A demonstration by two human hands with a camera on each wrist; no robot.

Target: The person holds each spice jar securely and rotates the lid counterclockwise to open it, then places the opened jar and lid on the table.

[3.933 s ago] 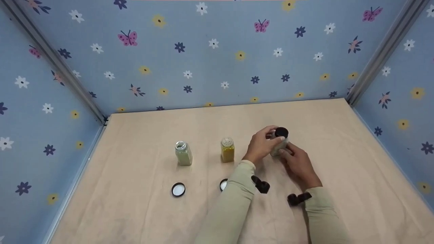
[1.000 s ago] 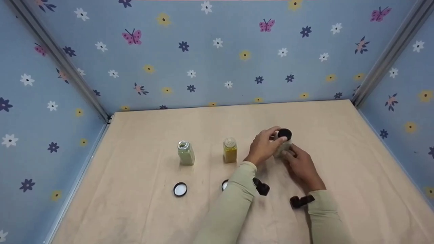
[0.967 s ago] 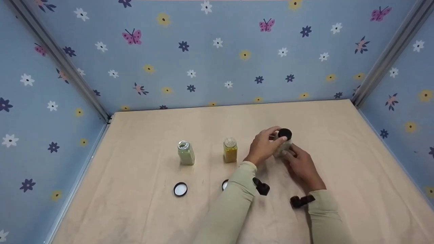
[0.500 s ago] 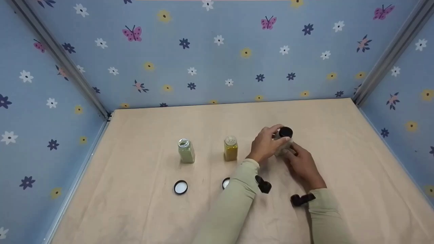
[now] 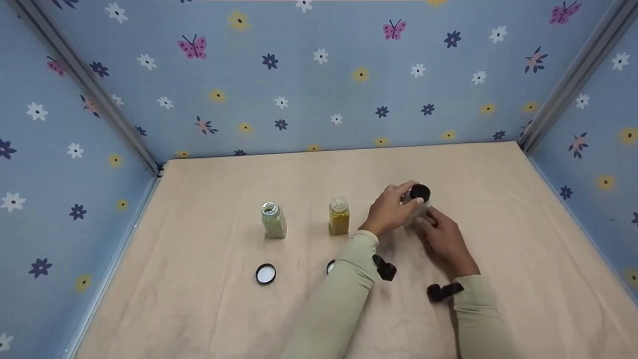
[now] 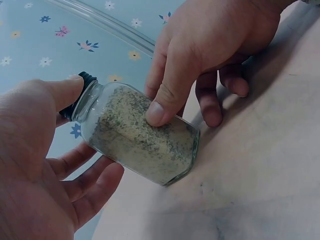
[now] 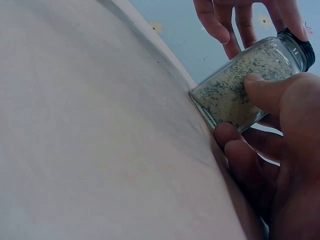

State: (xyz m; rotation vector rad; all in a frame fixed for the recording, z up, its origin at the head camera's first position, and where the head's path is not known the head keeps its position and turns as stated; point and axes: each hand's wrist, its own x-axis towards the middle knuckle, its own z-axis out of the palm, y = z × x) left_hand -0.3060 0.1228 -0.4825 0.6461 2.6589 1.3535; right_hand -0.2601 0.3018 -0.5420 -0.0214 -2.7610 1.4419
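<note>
A square glass spice jar [image 6: 142, 150] with pale, dark-flecked seasoning stands nearly upright at the right of the table, wearing a black lid [image 5: 420, 192]. My left hand [image 5: 391, 212] pinches that lid, thumb on its near side; the lower fingers are spread behind the glass in the left wrist view. My right hand [image 5: 446, 244] holds the lower part of the jar, with its thumb [image 7: 265, 92] pressed on one side. To the left stand a shaker jar [image 5: 339, 223] of yellow powder with a perforated top and an uncapped jar [image 5: 274, 224] of pale green powder.
A black-rimmed lid [image 5: 265, 274] lies white side up in front of the green jar. Another lid [image 5: 330, 267] is partly hidden behind the left sleeve [image 5: 329, 299]. Patterned blue walls [image 5: 319, 89] bound the cloth-covered table [image 5: 189, 239] at the back and sides.
The head view has shifted slightly. Both hands keep their hold on the spice jar and its lid, with only slight motion; the other jars and lids stay in place.
</note>
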